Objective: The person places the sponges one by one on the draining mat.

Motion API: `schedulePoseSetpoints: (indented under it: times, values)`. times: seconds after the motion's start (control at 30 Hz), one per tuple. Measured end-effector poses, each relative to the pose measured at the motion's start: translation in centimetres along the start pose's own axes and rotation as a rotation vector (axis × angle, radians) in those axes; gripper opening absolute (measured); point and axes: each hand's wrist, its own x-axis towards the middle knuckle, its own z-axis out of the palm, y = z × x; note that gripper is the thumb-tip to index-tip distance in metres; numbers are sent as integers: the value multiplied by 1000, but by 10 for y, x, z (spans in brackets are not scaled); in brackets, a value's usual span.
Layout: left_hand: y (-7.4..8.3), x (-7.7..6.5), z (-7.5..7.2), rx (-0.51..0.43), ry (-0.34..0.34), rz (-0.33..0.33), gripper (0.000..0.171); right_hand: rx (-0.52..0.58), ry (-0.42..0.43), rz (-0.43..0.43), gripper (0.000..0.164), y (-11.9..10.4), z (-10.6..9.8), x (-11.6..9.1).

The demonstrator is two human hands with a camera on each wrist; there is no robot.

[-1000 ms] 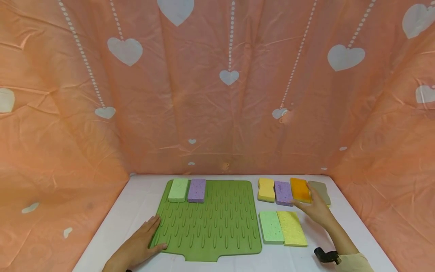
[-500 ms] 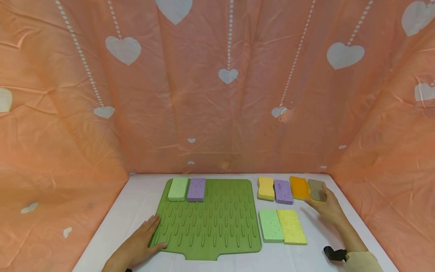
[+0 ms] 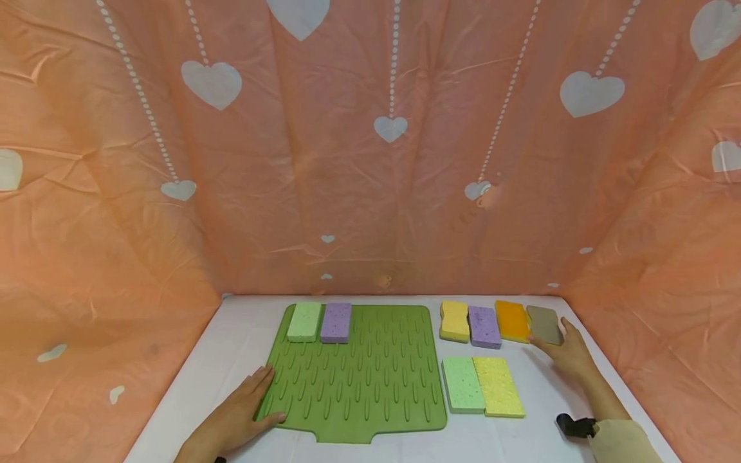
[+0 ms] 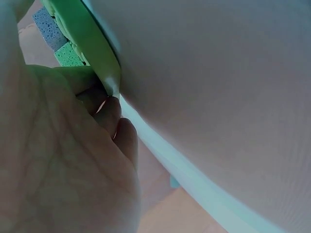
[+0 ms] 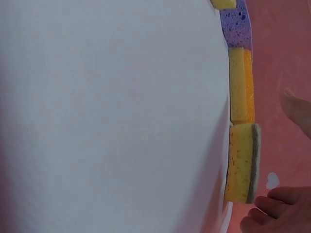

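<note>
1. The gray-topped yellow sponge (image 3: 543, 324) lies flat near the far right corner of the white surface (image 3: 191, 386), last on the right in the back row of four
2. Its long axis seems to run roughly from the far edge toward the person, the far end leaning slightly left
3. The right hand (image 3: 570, 354) is plainly the nearer of the two hands, coming in from the near right, so the sponge lies ahead of its palm and a little to the left
4. Thumb and fingers are spread: the thumb by the sponge's near left corner, the fingers just beside its right side; whether they touch it I cannot tell
5. On the thumb's side the orange-topped sponge (image 3: 512, 320) lies close alongside, leaving little room
6. The left hand (image 3: 240, 405) is well apart, fingers extended and thumb out, resting at the near left corner of the green ridged mat (image 3: 353, 386)
</note>
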Motion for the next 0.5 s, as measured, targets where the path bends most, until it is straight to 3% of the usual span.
schedulePoseSetpoints:
  times: [0.5]
  values:
    - [0,1,1,20,1,0,102,-55,-131,-59,126,19,-13,18]
